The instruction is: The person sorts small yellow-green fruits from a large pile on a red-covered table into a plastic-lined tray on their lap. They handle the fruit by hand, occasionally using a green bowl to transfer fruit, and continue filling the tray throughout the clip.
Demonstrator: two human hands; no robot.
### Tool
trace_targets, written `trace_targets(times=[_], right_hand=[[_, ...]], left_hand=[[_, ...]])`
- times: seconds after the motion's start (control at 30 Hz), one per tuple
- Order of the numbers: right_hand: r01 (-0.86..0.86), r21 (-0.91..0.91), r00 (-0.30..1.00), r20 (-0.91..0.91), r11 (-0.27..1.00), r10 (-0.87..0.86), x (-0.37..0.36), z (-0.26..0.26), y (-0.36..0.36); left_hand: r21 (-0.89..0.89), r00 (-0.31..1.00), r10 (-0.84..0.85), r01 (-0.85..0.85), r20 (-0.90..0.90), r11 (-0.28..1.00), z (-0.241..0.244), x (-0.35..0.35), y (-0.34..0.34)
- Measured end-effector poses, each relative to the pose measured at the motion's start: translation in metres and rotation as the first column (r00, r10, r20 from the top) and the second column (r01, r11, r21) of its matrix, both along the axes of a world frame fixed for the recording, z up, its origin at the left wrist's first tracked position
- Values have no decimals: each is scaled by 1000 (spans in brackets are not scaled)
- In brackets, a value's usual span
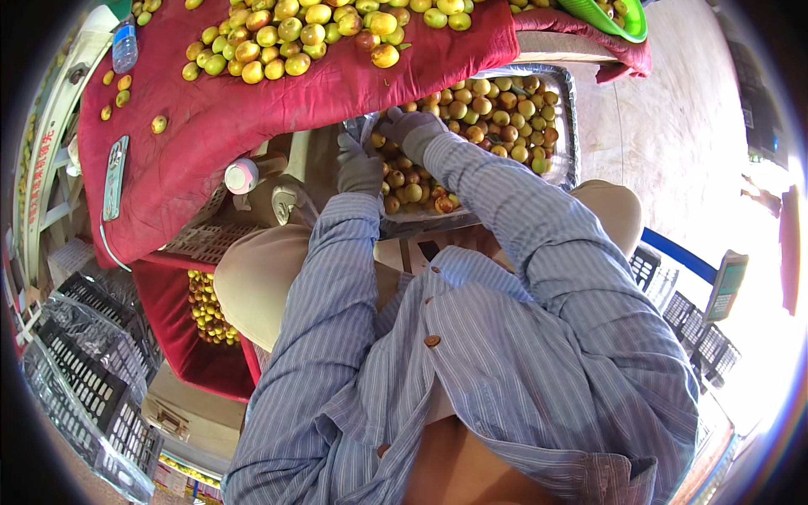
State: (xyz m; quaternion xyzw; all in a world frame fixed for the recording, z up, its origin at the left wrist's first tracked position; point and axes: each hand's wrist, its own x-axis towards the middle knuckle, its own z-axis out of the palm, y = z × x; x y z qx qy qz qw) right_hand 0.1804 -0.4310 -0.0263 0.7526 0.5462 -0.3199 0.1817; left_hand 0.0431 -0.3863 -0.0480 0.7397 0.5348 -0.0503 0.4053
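Note:
Between my knees sits a crate [571, 126] lined with clear plastic and filled with brown and green jujubes [483, 107]. At its left corner, my left hand [361, 167], in a grey glove, has its fingers on a bunched piece of the plastic liner [361, 128] and appears to pinch it. My right hand [413, 131], also gloved, reaches over the fruit to the same corner. Its fingers bend close to the liner and the jujubes; their grip is partly hidden by the hand. The red cloth's edge hangs just beyond both hands.
A red cloth [278, 107] covers the table ahead, bearing a heap of jujubes [303, 31], a bottle [125, 45] and a phone [115, 178]. A red-lined basket [180, 328] of jujubes stands left. Black crates [82, 372] lie lower left; a scale display [726, 287] stands right.

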Motion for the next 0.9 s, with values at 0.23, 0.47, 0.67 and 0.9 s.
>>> trace_targets(times=[0.23, 0.47, 0.67, 0.9], right_hand=[[731, 82, 649, -392, 678, -653, 18, 33, -46], [886, -216, -183, -976, 410, -118, 54, 115, -39], [964, 189, 257, -837, 186, -483, 72, 212, -166], [727, 485, 121, -786, -485, -606, 1, 260, -484]], left_hand=[[59, 979, 54, -67, 199, 996, -6, 2, -6], [330, 998, -15, -8, 67, 944, -57, -5, -17], [307, 976, -3, -66, 219, 949, -39, 2, -9], [132, 999, 40, -43, 25, 990, 2, 9, -8]])
